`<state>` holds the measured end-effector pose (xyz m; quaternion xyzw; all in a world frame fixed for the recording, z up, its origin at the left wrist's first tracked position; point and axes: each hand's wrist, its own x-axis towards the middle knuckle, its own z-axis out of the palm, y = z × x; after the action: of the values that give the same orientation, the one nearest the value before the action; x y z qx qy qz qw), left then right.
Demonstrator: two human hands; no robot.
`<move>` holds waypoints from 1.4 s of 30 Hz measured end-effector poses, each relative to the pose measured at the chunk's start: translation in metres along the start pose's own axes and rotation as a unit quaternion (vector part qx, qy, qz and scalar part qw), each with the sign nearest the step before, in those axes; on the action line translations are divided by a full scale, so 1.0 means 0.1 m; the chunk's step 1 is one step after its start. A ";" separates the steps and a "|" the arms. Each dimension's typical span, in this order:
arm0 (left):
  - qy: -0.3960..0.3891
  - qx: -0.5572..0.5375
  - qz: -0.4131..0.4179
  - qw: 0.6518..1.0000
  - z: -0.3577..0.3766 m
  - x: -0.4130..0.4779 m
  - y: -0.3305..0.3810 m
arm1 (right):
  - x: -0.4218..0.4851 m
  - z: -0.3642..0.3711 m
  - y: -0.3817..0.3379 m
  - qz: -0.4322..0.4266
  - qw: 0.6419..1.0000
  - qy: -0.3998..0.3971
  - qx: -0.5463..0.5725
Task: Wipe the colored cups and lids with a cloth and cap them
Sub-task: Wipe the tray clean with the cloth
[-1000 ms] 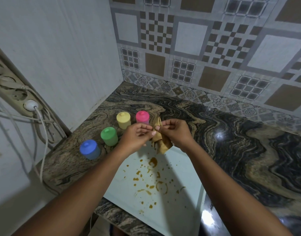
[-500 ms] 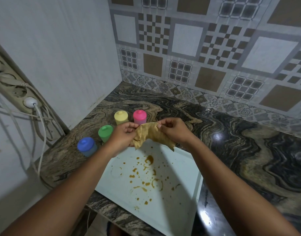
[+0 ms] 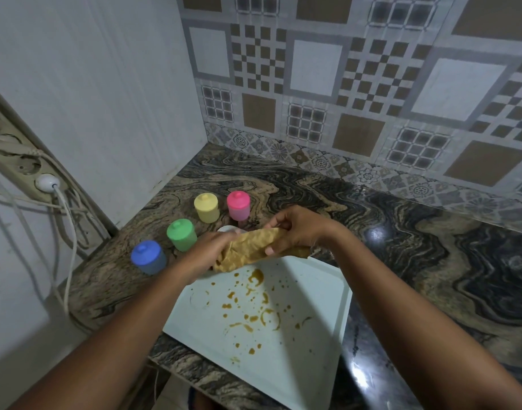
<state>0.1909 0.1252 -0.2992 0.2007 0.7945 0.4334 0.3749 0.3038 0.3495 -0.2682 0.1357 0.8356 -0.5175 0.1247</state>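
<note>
Both hands grasp one item, the tan cloth [image 3: 255,247], held above the far edge of the white tray [image 3: 319,344].

Left hand [image 3: 208,253]: closed on the cloth's near-left end, where the fabric bunches and hangs toward the tray. My fingers there are mostly hidden behind the cloth.

Right hand [image 3: 295,229]: curled over the cloth's far-right end, thumb pressed on its near side, knuckles facing the far wall. A fold of cloth trails out under my right wrist.

White tray: rectangular, lying on the marbled countertop [image 3: 431,247] directly below my forearms, its near corner overhanging the counter's front edge. Its surface carries brown spots, smears and ring marks [image 3: 254,309], thickest across the middle.

Small white rounded object [image 3: 228,229]: partly visible just beyond my left hand, between it and the pink cup; I cannot tell what it is.

Cups, four, each upright with a matching lid on, standing apart from one another on the countertop left of the cloth:
- pink cup [image 3: 238,205], far, nearest my right hand;
- yellow cup [image 3: 206,207], just left of the pink one;
- green cup [image 3: 181,234], nearer and further left;
- blue cup [image 3: 148,257], nearest and leftmost.

Power strip [image 3: 20,164]: on the left wall, one white plug [image 3: 47,182] seated, white cables hanging below it.

Patterned tiles [image 3: 342,84]: covering the far wall.
</note>
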 end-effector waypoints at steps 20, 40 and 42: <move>-0.018 -0.260 0.021 0.965 0.23 -0.03 0.13 | -0.24 0.38 0.19 0.159 0.950 0.089 0.252; 0.068 -0.215 0.014 0.974 0.29 -0.05 0.02 | -0.15 0.55 0.21 0.084 0.924 0.137 0.348; 0.053 -0.227 0.020 0.972 0.28 -0.08 0.01 | -0.14 0.64 0.21 0.097 0.894 0.103 0.426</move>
<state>0.2177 0.1362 -0.3048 0.1028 0.6898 0.6202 0.3592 0.3290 0.3002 -0.3086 0.3084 0.5260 -0.7924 0.0174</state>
